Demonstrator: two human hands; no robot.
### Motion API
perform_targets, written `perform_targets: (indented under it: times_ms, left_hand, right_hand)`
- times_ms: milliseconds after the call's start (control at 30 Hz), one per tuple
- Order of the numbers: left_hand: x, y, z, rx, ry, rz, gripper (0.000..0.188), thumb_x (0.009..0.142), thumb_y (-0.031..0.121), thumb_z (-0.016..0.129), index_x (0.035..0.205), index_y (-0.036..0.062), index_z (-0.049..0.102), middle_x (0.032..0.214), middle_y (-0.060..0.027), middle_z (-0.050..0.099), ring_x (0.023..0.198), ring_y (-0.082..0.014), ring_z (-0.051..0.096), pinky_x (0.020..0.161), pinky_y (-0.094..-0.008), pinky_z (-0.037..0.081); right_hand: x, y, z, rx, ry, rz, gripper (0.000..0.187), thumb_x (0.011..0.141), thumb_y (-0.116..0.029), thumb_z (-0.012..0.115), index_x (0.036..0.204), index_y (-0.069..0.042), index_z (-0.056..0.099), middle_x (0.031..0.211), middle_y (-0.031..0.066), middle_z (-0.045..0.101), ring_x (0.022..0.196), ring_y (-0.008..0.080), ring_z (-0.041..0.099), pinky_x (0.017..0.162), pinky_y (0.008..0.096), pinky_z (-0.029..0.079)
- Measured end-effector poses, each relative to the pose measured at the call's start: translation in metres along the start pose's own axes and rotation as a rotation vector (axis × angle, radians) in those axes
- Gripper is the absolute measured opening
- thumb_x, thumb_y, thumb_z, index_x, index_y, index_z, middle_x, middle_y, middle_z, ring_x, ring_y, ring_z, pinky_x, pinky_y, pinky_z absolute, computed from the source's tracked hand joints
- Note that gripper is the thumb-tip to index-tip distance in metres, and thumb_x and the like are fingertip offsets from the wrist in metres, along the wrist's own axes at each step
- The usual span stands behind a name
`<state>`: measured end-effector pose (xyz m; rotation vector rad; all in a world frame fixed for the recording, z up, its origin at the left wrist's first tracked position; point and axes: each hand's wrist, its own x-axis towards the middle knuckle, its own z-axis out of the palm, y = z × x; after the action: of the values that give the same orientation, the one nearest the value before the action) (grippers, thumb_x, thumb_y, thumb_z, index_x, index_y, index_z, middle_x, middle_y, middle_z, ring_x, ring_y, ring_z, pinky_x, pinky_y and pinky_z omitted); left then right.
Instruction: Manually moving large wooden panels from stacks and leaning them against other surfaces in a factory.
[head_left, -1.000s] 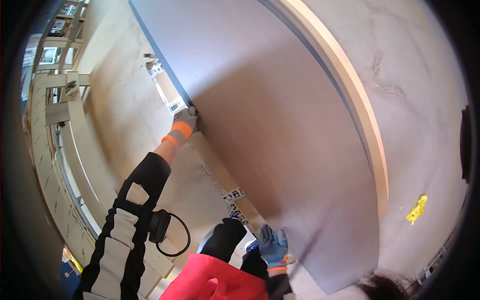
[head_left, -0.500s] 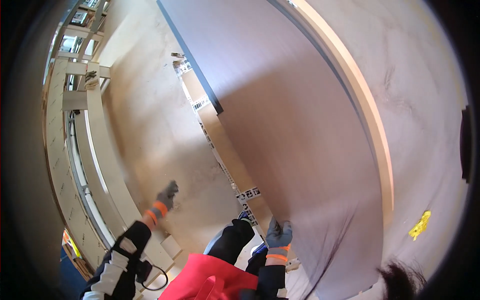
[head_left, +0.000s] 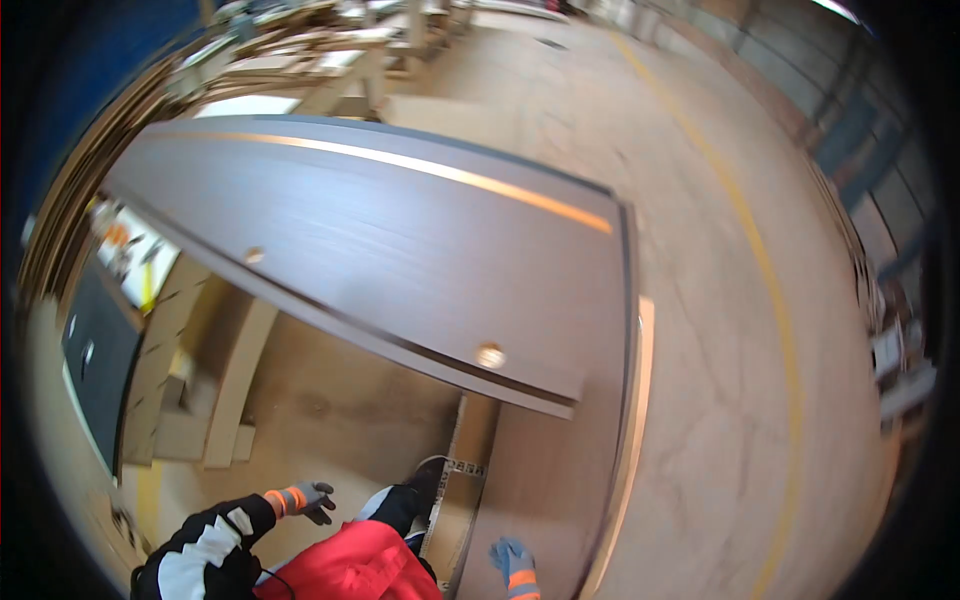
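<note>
Both my hands wear grey gloves with orange cuffs. My left hand (head_left: 312, 501) hangs over the floor left of my red garment, fingers apart and holding nothing. My right hand (head_left: 511, 556) is over the near brown panel (head_left: 540, 480), its fingers stretched out; whether it touches the surface I cannot tell. Ahead of me a long brown board (head_left: 390, 230) runs across the view, with a tan strip (head_left: 440, 175) along it and two round, light-coloured spots (head_left: 490, 355). Beside my feet lies cardboard (head_left: 462, 500) with printed tape, partly beneath the near panel.
Pale beams (head_left: 240, 375) and a dark panel (head_left: 98, 350) stand at the left. Stacked boards (head_left: 300, 65) fill the far left. A yellow line (head_left: 735, 190) runs along the concrete floor on the right, with more material (head_left: 900, 360) near the wall.
My view has swung round, bringing the long board with round spots into sight. My right hand, earlier at the panel's edge, is now over its surface. My left hand remains away from the panels.
</note>
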<state>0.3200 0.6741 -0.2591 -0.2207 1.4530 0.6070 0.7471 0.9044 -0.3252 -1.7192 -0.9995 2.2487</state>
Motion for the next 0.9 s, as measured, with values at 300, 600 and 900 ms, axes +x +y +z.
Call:
perform_targets:
  times_ms: [300, 600, 900]
  left_hand:
    - [-0.123, 0.036, -0.075, -0.575, 0.271, 0.479, 0.030, 0.090, 0.024, 0.051, 0.108, -0.0003, 0.053, 0.102, -0.0185, 0.061, 0.080, -0.0323, 0.066, 0.065, -0.0418, 0.057]
    - [-0.201, 0.215, -0.185, -0.780, 0.212, 0.774, 0.039, 0.090, 0.032, 0.054, 0.108, -0.0029, 0.053, 0.096, -0.0177, 0.062, 0.082, -0.0299, 0.066, 0.067, -0.0366, 0.057]
    - [-0.179, 0.273, -0.219, -0.608, 0.123, 0.607, 0.045, 0.088, 0.039, 0.054, 0.100, -0.0037, 0.059, 0.090, -0.0179, 0.064, 0.080, -0.0250, 0.067, 0.068, -0.0327, 0.056]
  right_hand:
    - [-0.105, -0.206, 0.111, -0.438, -0.375, 0.076, 0.039, 0.091, -0.030, 0.056, 0.121, -0.004, 0.052, 0.105, 0.0105, 0.064, 0.088, 0.0261, 0.065, 0.075, 0.0369, 0.054]
    - [-0.012, -0.501, 0.432, -0.654, -0.355, -0.671, 0.036, 0.089, -0.024, 0.059, 0.113, 0.003, 0.057, 0.101, 0.0134, 0.064, 0.088, 0.0235, 0.063, 0.081, 0.0351, 0.050]
    - [0.155, -0.613, 0.578, -1.410, 0.223, -1.419, 0.049, 0.081, -0.031, 0.062, 0.119, -0.001, 0.051, 0.122, 0.0189, 0.052, 0.114, 0.0342, 0.047, 0.095, 0.0409, 0.038]
